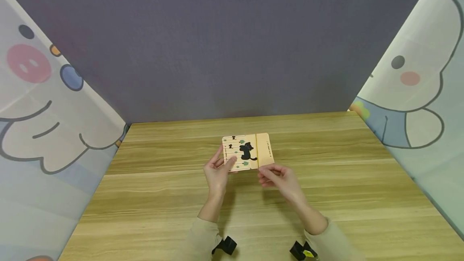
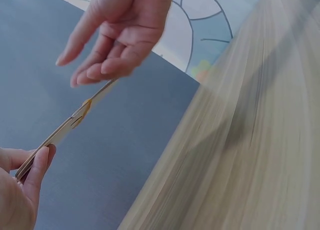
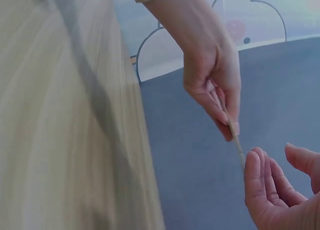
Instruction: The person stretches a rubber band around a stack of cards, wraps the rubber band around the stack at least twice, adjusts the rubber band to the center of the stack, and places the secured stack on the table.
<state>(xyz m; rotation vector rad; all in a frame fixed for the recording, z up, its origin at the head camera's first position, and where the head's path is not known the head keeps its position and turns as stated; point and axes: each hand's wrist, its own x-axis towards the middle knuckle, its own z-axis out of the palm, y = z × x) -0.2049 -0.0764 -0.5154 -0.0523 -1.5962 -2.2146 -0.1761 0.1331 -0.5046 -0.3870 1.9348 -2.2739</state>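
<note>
A left hand [image 1: 216, 174] holds a cat-print card [image 1: 248, 152] above the wooden surface [image 1: 174, 196].
From pale sleeves [image 1: 199, 239], both forearms reach forward and inward. The left grip is closed on the card's left end, thumb across the printed face, fingers behind. The right hand [image 1: 280, 178] has a loose grip, thumb spread from its fingers, by the near right corner; whether its fingertips touch is hard to tell. A yellow band [image 1: 257, 151] crosses the card near its right end. Beyond, a grey panel [image 1: 232, 51] rises between cartoon-print curtains [image 1: 427, 71].
</note>
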